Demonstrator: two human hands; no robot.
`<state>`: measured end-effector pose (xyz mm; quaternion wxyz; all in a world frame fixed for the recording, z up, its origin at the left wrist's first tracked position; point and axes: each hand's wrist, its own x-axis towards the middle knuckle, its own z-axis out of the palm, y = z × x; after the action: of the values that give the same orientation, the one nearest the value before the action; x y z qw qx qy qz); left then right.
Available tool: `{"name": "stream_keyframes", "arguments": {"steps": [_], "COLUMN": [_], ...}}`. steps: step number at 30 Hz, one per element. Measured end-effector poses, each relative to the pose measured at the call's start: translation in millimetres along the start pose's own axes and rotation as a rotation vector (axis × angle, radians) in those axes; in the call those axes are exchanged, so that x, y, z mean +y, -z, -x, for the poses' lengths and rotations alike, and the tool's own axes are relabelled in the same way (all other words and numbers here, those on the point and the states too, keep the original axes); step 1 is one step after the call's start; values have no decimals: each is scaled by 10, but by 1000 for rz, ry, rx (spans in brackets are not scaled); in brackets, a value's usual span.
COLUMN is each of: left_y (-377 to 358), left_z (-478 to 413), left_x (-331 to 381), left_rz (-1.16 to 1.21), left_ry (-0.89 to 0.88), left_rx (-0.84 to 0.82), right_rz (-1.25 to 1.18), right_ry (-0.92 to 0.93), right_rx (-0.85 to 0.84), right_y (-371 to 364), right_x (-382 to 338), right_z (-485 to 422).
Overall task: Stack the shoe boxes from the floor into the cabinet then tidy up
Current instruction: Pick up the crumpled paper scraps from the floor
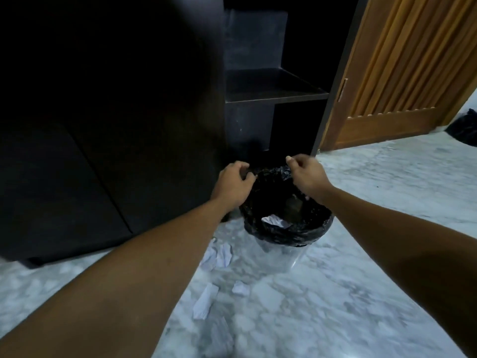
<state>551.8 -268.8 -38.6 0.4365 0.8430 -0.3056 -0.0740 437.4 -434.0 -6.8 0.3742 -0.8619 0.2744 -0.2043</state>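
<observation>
R hand (307, 177) pinches the lifted rim of the bin liner (284, 236); L hand (233, 183) curls at the opposite rim, grip too dark to tell. Risk: uneven pull could tear it, spilling the crumpled paper (275, 220) inside, below hands. More paper scraps (216, 257) on floor (361, 228) behind hands; cabinet shelf (276, 86) beyond them, no shoe boxes visible.

The floor (361, 254) under me is marbled grey and white. My cabinet (103, 125) is black, shelves included. The bin liner (284, 182) is glossy black over a clear, colourless bin (281, 257). Crumpled papers (216, 257) are white. The door (400, 60) is orange-brown wood with vertical ribs. At the floor's right edge lies a black bag (464, 127).
</observation>
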Motion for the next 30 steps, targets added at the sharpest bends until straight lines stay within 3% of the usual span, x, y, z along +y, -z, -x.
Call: {"name": "stream_keyframes", "arguments": {"steps": [7, 9, 15, 20, 25, 30], "left_y": [952, 1015, 671, 94, -416, -516], "left_z": [793, 1105, 1647, 1431, 907, 727], "left_x": [-1066, -1407, -2238, -2643, -2764, -3016], "left_rz": [-168, -215, -390, -564, -808, -824], "left_ry": [124, 160, 160, -44, -271, -228], "left_rx": [78, 39, -203, -313, -420, -507], "right_rz": [110, 154, 249, 573, 552, 578], "right_ry": [424, 406, 106, 195, 271, 380], "right_rx": [-188, -289, -528, -701, -678, -607], "right_y": [-685, -1052, -1972, -2201, -2558, -2862], "right_x": [-714, -561, 585, 1180, 1290, 1402], "right_z": [702, 1015, 2134, 2450, 2211, 2157]}}
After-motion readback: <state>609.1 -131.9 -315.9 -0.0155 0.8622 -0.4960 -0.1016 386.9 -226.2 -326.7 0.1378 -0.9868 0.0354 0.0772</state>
